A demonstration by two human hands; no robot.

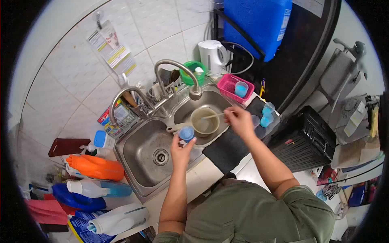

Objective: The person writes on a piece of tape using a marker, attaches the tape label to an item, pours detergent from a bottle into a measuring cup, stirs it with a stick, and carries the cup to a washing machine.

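Observation:
My left hand (pixel 181 154) is closed round a small plastic cup (pixel 187 133) with blue in it, above the divider between the two sink basins. Pinched in the fingers of my right hand (pixel 240 121) is a pale thin stick (pixel 219 115). The stick's far end reaches into a cream round dipper (pixel 195 130); I cannot make out the shape of that end. The dipper sits in the right basin (pixel 181 111), its handle (pixel 178 126) pointing left, just behind the cup.
A pink basket (pixel 227 92) holds another cup of blue liquid (pixel 241 89). More cups (pixel 266 120) stand beside the black mat (pixel 227 152). Two curved taps (pixel 195 94) overhang the sink. Detergent bottles (pixel 101 168) crowd the left side; a white kettle (pixel 210 56) stands behind.

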